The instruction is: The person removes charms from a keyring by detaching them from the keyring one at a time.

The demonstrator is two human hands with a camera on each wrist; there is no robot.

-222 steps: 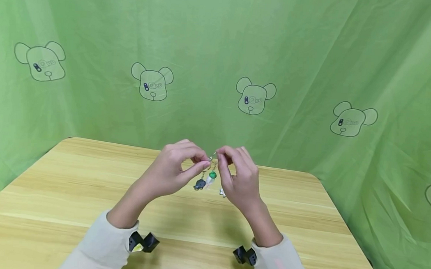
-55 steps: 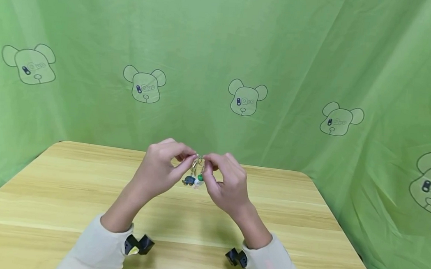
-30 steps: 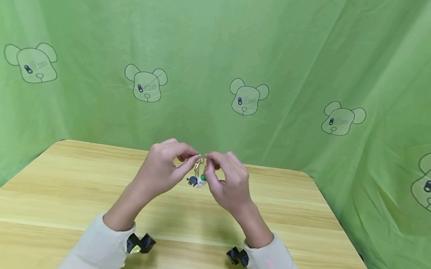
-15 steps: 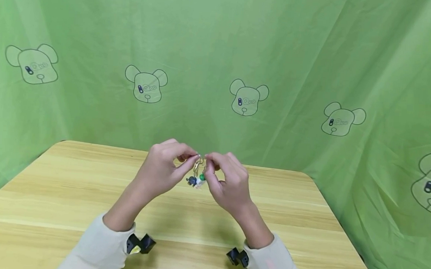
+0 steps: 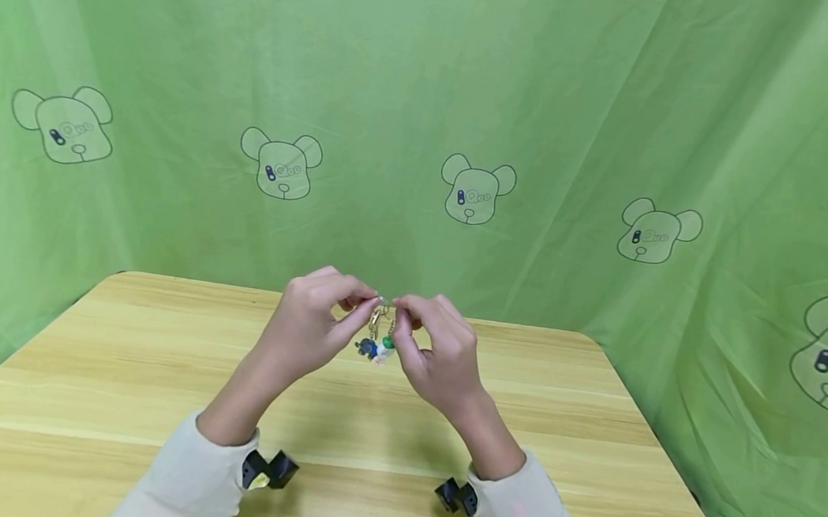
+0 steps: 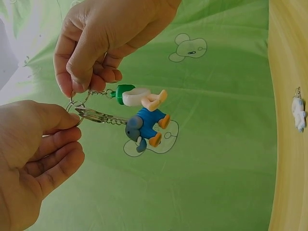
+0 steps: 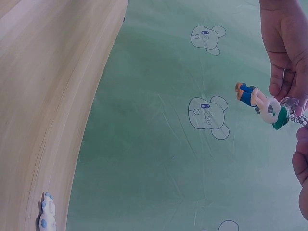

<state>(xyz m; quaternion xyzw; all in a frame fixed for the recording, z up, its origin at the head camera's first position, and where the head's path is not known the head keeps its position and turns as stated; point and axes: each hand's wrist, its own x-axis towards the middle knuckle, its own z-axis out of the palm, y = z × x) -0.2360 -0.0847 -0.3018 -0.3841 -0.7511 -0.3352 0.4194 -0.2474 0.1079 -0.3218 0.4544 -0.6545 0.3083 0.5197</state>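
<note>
Above the table, my left hand [image 5: 318,316] pinches a metal key ring [image 5: 386,306] between thumb and forefinger. My right hand [image 5: 444,347] pinches the opposite side of the ring, where a short chain joins it. Two charms dangle from the ring: a blue elephant [image 6: 149,124] with a grey head and orange feet, hung from a metal clasp [image 6: 96,116], and a white-and-pink figure [image 6: 139,97] with a green top. The two charms overlap in the right wrist view. Fingertips partly hide the ring.
A white charm with blue spots [image 7: 47,215] and a short chain lies on the wooden table [image 5: 163,401]; the right hand hides it in the head view. Green cloth [image 5: 397,75] with bear-head prints hangs behind and at the sides. Black wrist cameras [image 5: 270,469] sit at both cuffs.
Since the oldest frame, the hands and ring sit further left in view, and the white charm has passed behind the right hand. The dangling charms sway and turn slightly; both hands keep their pinch.
</note>
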